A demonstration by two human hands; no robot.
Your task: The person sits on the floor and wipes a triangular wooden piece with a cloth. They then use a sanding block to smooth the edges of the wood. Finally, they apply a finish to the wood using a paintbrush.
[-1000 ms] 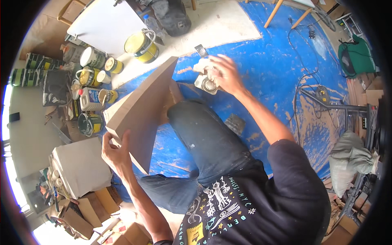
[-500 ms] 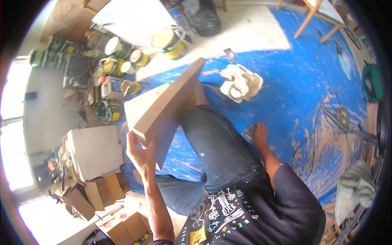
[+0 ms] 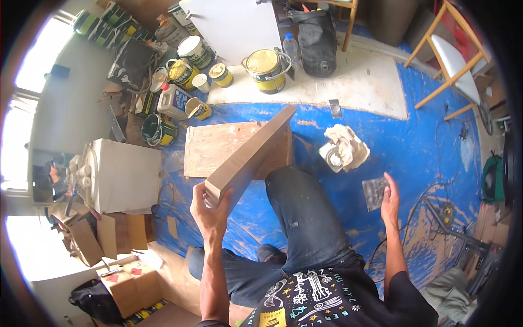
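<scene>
A long brown wooden board [image 3: 248,155] stands tilted on its edge, slanting from near my body up to the far right. My left hand [image 3: 210,218] grips its near end, thumb on one side and fingers on the other. The board lies across a low wooden block or box [image 3: 212,141] with a paint-marked top, beside my raised knee. Off to the right, my right hand [image 3: 390,199] pinches a worn grey square of sandpaper [image 3: 373,194] by its edge, apart from the board.
A crumpled cream cloth [image 3: 348,144] with a small round tin [image 3: 333,158] lies on the blue floor sheet [image 3: 310,131]. Another grey square [image 3: 335,108] is farther off. Paint buckets [image 3: 265,71] stand at the back, a white box [image 3: 125,177] at left, a wooden chair [image 3: 457,71] at far right.
My right hand has moved away to the right with the sandpaper. My left hand keeps its grip on the board's near end. The view has shifted, showing more of the far side.
</scene>
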